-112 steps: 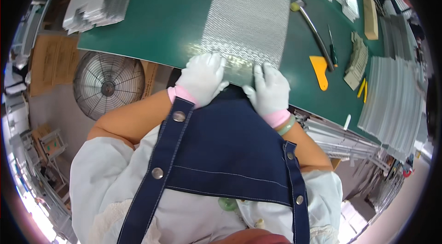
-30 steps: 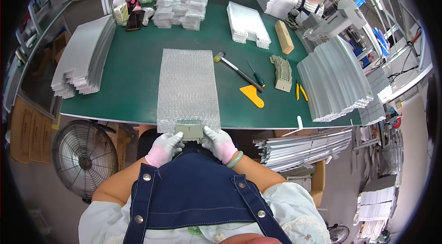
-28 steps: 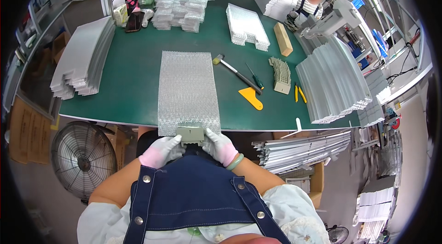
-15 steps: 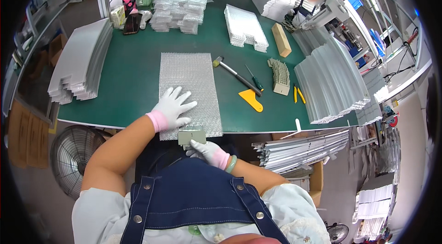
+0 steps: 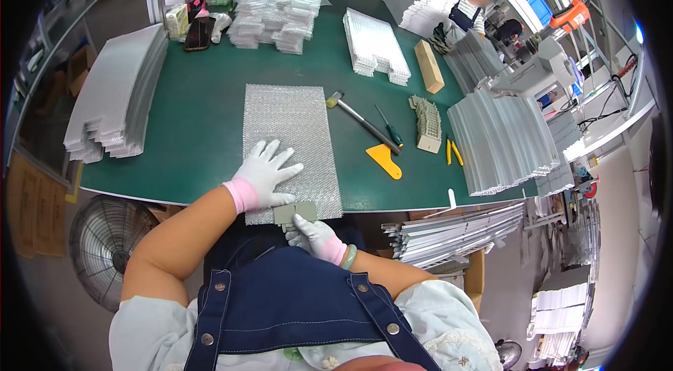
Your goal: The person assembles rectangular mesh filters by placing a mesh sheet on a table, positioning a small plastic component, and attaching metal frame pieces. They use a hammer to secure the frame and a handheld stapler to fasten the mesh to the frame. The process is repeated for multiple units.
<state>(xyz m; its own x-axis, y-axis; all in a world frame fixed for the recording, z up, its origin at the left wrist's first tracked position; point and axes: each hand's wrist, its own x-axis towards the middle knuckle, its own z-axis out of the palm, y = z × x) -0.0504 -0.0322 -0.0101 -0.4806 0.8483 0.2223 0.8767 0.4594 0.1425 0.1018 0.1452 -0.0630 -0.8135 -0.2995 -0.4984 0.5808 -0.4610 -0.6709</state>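
Observation:
A silvery, fine-textured panel (image 5: 287,112) lies flat on the green worktable, its near end at the table's front edge. My left hand (image 5: 268,173), in a white glove with a pink cuff, rests on its near part with fingers spread. At the panel's near edge my right hand (image 5: 314,236), gloved the same way, is closed on a small grey-green rectangular block (image 5: 294,213). The thumb lies on top of the block; the other fingers are partly hidden under it. Whether the block grips the panel's edge or only touches it, I cannot tell.
Right of the panel lie a hammer (image 5: 364,122), screwdriver (image 5: 388,126), yellow scraper (image 5: 384,161), yellow-handled pliers (image 5: 454,152), a row of grey-green blocks (image 5: 426,124) and a wooden block (image 5: 428,66). Panel stacks stand at left (image 5: 116,91), back (image 5: 275,7) and right (image 5: 498,136).
The whole view has shifted slightly. My left hand stays spread on the panel; my right hand still holds the block at its near edge, the block now seen flatter.

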